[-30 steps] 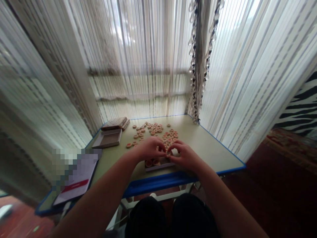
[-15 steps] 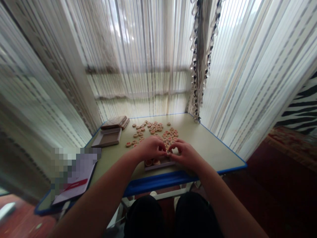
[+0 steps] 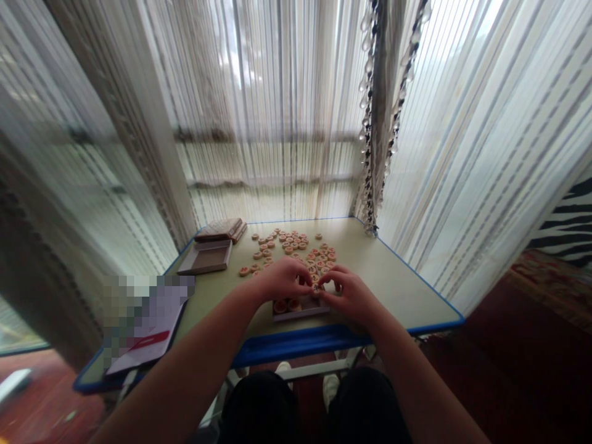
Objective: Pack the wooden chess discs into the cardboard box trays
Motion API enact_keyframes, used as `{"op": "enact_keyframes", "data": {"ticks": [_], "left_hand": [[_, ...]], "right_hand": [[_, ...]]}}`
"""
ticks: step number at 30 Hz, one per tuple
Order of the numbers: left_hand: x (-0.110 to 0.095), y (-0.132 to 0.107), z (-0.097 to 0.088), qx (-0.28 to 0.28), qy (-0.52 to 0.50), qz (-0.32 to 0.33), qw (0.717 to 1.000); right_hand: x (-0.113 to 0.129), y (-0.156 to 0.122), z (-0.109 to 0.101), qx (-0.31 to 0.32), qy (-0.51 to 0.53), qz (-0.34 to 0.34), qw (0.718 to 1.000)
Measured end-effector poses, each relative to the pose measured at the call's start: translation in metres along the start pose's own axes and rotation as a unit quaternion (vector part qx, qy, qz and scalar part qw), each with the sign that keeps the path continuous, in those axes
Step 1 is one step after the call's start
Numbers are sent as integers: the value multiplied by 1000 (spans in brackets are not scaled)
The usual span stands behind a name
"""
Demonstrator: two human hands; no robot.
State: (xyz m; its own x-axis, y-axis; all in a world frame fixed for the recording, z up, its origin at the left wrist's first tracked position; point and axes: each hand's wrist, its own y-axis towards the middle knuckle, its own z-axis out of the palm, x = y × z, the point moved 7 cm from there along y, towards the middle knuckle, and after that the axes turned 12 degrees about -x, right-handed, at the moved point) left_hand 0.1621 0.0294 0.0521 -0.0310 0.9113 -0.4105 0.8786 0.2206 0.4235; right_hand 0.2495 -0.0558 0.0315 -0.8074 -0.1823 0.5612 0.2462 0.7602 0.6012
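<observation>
My left hand (image 3: 283, 279) and my right hand (image 3: 349, 292) meet over a shallow box (image 3: 296, 311) at the near edge of a beige table (image 3: 398, 283). Both hands have fingers curled and pinched around a round wooden game piece (image 3: 316, 288) held between their fingertips. Two more pieces (image 3: 287, 304) lie inside the box under my left hand. Several round wooden pieces (image 3: 291, 243) with red marks are scattered on the table beyond my hands.
An open box tray (image 3: 206, 257) and a brown folded board (image 3: 219, 229) sit at the back left. A papers stack (image 3: 148, 327) lies near the left corner. Sheer curtains (image 3: 277, 111) surround the table; a beaded tieback (image 3: 374, 135) hangs at the back right corner.
Both hands stay pinched together over the box; the view has shifted slightly, and my hands sit a little lower over the box.
</observation>
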Motion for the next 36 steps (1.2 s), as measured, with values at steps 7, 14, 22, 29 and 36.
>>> {"op": "enact_keyframes", "data": {"ticks": [7,14,22,29,36], "left_hand": [[15,4,-18,-88,8,-40,995],[27,4,-23,-141,54,-64,986],[22,3,-23,-165,56,-29,984],[16,1,-22,-163,70,-11,984],[11,0,-20,-166,70,-5,984]], "right_hand": [[1,0,-1,-6,7,10,1000],[-23,10,-8,-88,-76,40,992],[-47,24,13,-2,-246,61,967],[-37,21,10,-7,-274,59,960],[-40,24,6,-36,-262,44,963]]}}
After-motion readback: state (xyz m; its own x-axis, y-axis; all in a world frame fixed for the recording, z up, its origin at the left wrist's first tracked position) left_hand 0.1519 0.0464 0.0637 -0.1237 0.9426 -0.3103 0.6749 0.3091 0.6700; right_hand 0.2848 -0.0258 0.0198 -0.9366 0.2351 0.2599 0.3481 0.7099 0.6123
